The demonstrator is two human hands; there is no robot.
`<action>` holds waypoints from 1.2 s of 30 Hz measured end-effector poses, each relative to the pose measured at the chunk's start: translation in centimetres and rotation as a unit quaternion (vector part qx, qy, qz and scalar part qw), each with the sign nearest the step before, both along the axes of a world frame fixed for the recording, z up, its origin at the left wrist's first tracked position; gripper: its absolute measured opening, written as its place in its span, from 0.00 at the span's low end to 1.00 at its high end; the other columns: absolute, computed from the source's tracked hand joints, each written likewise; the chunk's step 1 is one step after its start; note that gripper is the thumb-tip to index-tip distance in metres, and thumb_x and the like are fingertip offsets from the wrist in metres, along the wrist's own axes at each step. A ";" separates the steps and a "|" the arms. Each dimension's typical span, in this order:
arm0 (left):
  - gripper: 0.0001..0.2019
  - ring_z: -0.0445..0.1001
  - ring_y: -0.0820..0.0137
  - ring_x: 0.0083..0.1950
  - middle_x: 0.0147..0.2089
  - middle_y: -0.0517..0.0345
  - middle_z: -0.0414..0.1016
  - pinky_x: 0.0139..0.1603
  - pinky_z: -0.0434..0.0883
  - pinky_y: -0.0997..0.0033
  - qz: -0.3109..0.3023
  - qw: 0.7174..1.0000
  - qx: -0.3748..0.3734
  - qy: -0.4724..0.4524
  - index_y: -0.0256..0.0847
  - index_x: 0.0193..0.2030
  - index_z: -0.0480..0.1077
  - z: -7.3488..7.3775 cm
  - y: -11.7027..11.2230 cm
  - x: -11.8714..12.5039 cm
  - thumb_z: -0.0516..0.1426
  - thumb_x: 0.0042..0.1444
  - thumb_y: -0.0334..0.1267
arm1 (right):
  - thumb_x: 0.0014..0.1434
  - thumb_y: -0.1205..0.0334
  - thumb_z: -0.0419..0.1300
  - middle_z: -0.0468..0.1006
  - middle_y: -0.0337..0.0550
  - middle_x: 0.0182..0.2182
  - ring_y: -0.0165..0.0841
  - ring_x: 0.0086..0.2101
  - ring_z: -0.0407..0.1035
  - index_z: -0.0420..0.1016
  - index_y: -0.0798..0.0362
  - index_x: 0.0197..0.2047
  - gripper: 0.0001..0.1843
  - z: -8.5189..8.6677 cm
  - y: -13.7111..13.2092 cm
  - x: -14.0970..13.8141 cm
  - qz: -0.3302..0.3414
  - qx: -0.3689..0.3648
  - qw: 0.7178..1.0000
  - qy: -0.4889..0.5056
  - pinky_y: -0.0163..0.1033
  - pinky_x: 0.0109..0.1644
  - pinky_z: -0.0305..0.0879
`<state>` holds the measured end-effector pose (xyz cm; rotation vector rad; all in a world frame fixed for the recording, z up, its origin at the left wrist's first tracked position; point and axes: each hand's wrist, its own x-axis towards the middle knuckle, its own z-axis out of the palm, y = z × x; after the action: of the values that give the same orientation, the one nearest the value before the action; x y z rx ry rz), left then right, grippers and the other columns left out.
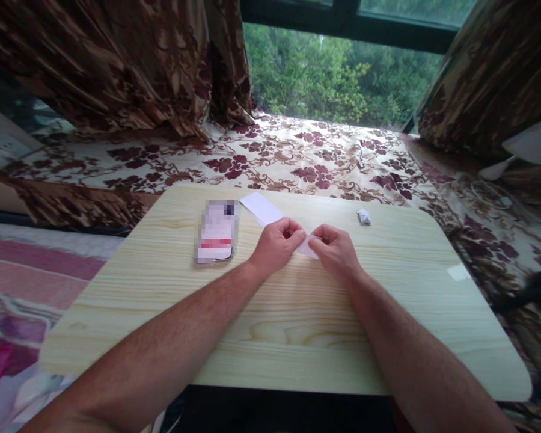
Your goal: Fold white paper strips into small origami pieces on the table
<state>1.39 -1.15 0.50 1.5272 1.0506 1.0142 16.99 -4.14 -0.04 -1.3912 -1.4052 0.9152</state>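
Both of my hands pinch a small piece of white paper [307, 247] just above the wooden table [297, 328]. My left hand [277, 243] grips its left side between thumb and forefinger. On the right side, my right hand [336, 248] is closed in the same way, and the fingers hide part of the paper. Behind my left hand lies a stack of white paper sheets [262, 208]. A small folded white paper shape [364, 217] sits farther right, apart from my hands.
A phone [216, 231], blurred out in the picture, lies left of my left hand. A pale patch [458, 272] shows near the table's right edge. Beyond the table are a flower-patterned cloth [313, 159], curtains [162, 66] and a window. A white lamp [532, 141] stands at the right.
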 end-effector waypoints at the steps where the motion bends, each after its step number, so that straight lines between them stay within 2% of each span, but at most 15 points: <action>1: 0.08 0.60 0.77 0.23 0.23 0.65 0.66 0.25 0.59 0.76 -0.002 1.000 0.001 0.004 0.37 0.31 0.69 0.0 0.0 0.0 0.59 0.54 0.40 | 0.49 0.64 0.58 0.63 0.33 0.19 0.26 0.21 0.55 0.69 0.54 0.25 0.04 0.1 0.0 0.0 -0.001 0.001 1.000 -0.003 0.33 0.23 0.48; 11: 0.08 0.60 0.77 0.24 0.23 0.65 0.65 0.25 0.60 0.76 0.003 1.000 0.008 -0.003 0.37 0.30 0.70 -0.2 0.1 -0.1 0.59 0.54 0.41 | 0.50 0.63 0.58 0.63 0.33 0.18 0.26 0.21 0.56 0.69 0.54 0.25 0.05 0.1 -0.2 -0.3 -0.009 0.007 1.000 -0.016 0.32 0.23 0.49; 18: 0.09 0.64 0.76 0.27 0.26 0.63 0.68 0.27 0.61 0.76 0.008 1.000 0.012 -0.010 0.37 0.31 0.70 -0.3 0.1 0.0 0.59 0.54 0.42 | 0.50 0.63 0.58 0.66 0.34 0.19 0.26 0.22 0.57 0.71 0.54 0.26 0.05 0.1 -0.2 -0.4 -0.005 0.004 0.999 -0.041 0.32 0.24 0.51; 24: 0.09 0.63 0.76 0.25 0.24 0.64 0.67 0.27 0.61 0.76 0.012 1.000 0.016 -0.010 0.38 0.31 0.70 -0.4 0.0 0.0 0.59 0.54 0.42 | 0.51 0.64 0.57 0.66 0.33 0.19 0.27 0.22 0.58 0.69 0.54 0.26 0.04 0.3 -0.2 -0.4 -0.007 0.004 1.000 -0.013 0.33 0.24 0.51; 30: 0.09 0.64 0.76 0.24 0.23 0.63 0.69 0.26 0.61 0.76 -0.013 1.000 0.002 -0.017 0.38 0.30 0.69 0.0 -0.1 0.0 0.58 0.56 0.42 | 0.52 0.64 0.56 0.68 0.34 0.20 0.27 0.22 0.60 0.69 0.53 0.28 0.03 0.2 -0.2 -0.5 -0.013 0.001 1.000 0.017 0.33 0.25 0.53; 36: 0.08 0.61 0.78 0.21 0.22 0.64 0.68 0.24 0.60 0.77 -0.024 0.999 -0.028 -0.023 0.38 0.30 0.69 0.2 -0.1 -0.1 0.58 0.55 0.41 | 0.51 0.64 0.56 0.67 0.34 0.19 0.27 0.22 0.59 0.70 0.53 0.26 0.04 0.3 -0.2 -0.2 -0.004 0.007 1.000 -0.018 0.34 0.24 0.51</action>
<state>1.34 -1.30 0.72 1.4718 0.9972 0.9742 16.81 -4.37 0.29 -1.4088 -1.4286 0.8774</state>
